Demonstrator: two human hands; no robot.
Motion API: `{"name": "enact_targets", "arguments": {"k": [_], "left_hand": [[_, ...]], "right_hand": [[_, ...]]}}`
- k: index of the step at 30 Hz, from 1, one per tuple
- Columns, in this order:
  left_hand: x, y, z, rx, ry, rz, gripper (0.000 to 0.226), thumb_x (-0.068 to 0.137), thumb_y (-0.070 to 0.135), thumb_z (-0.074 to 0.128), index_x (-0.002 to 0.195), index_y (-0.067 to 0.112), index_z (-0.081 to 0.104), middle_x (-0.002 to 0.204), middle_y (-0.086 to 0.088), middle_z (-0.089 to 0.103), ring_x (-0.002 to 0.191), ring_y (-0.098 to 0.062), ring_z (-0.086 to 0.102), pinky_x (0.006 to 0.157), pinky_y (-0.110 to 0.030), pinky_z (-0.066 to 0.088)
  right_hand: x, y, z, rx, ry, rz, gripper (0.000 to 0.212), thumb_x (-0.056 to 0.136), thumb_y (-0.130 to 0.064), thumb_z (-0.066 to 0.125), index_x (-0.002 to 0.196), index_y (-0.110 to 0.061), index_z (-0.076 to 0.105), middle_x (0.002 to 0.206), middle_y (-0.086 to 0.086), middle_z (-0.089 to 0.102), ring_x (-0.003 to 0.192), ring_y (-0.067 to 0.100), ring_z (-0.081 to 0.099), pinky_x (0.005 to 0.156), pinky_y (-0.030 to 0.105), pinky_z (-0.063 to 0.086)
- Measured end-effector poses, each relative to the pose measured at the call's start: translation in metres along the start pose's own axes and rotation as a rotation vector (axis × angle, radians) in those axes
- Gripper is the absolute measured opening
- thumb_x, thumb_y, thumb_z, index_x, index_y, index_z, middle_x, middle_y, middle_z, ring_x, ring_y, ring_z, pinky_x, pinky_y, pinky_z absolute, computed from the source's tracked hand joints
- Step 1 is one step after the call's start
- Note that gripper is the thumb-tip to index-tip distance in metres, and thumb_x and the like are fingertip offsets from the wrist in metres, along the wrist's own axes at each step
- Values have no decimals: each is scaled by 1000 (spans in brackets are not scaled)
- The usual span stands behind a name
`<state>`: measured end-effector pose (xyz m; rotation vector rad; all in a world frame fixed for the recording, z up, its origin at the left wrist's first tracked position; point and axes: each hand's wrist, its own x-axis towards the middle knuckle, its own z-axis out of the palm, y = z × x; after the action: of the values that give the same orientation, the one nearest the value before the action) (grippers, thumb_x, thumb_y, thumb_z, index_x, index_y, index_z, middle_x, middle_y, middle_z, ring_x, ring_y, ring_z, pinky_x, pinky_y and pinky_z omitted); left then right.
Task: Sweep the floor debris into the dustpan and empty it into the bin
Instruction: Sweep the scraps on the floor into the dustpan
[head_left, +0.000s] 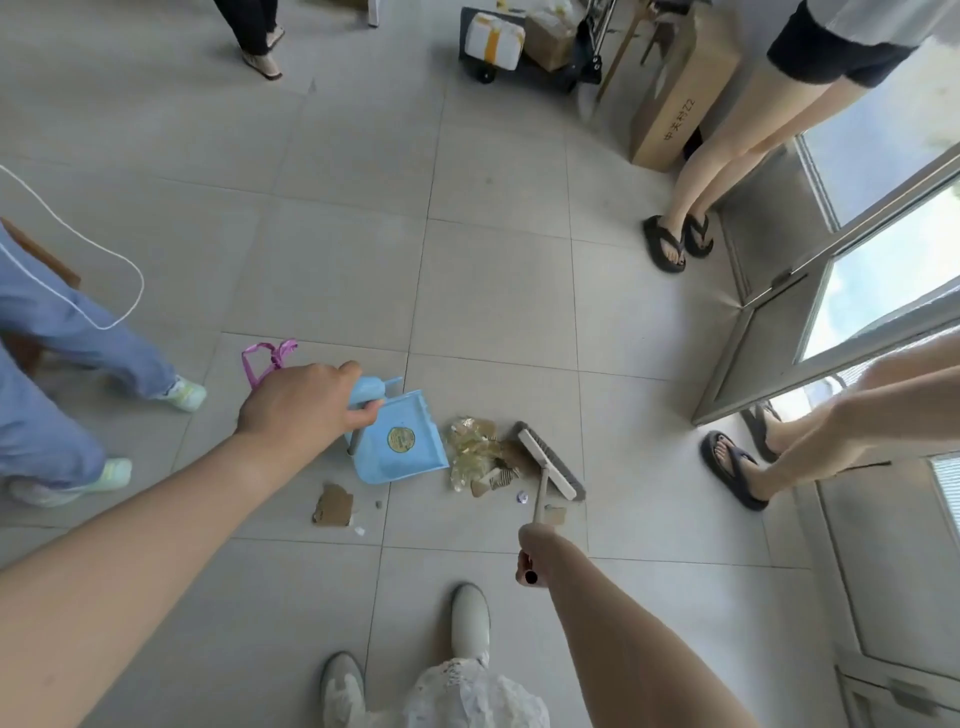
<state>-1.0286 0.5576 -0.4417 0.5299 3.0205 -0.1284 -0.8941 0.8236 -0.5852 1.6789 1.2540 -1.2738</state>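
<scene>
We've got the left hand (298, 397) wrapped around the handle of the blue dustpan (397, 444), fingers curled tight on it, pan tipped down with its open lip on the tiles and facing right. Over on the other side, the right hand (531, 553) is clenched on the end of the broom (550, 460) handle, and the brush head sits on the floor just beyond the debris (480, 452). So here's the line-up that matters: pan, pile, brush, all in a row, with the crumpled wrappers and cardboard bits caught between, touching the pan's lip. The brush head's long axis runs roughly parallel to that lip, which looks right for a pull leftward into the pan. We'd say the right hand does the work here while the left just braces. One cardboard scrap (333, 505) lies apart, nearer us and below the pan, outside that line. No bin in sight that we can tell.
</scene>
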Motion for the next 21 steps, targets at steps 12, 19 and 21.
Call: {"name": "enact_targets", "arguments": {"k": [12,19,21], "left_hand": [[-75,-70,2,-72,3,-1,35,82,58,49,83,23,51,54,2,52,43,-22,45,39,-23,26],[-77,-78,2,-65,6,21,33,81,56,50,77,24,43,48,7,40,39,-20,41,39,-22,23],[-78,-77,6,-51,-15,22,33,82,56,49,79,23,45,50,6,42,42,-21,45,40,-23,24]], "right_hand": [[-52,69,64,269,35,-49,27,85,5,31,61,-6,35,34,6,31,36,15,25,33,11,26],[-42,57,7,480,149,15,34,92,1,36,59,-8,34,55,3,24,48,15,15,35,12,29],[-37,59,3,452,166,16,35,91,1,34,58,-10,30,49,5,25,47,16,16,36,12,29]]}}
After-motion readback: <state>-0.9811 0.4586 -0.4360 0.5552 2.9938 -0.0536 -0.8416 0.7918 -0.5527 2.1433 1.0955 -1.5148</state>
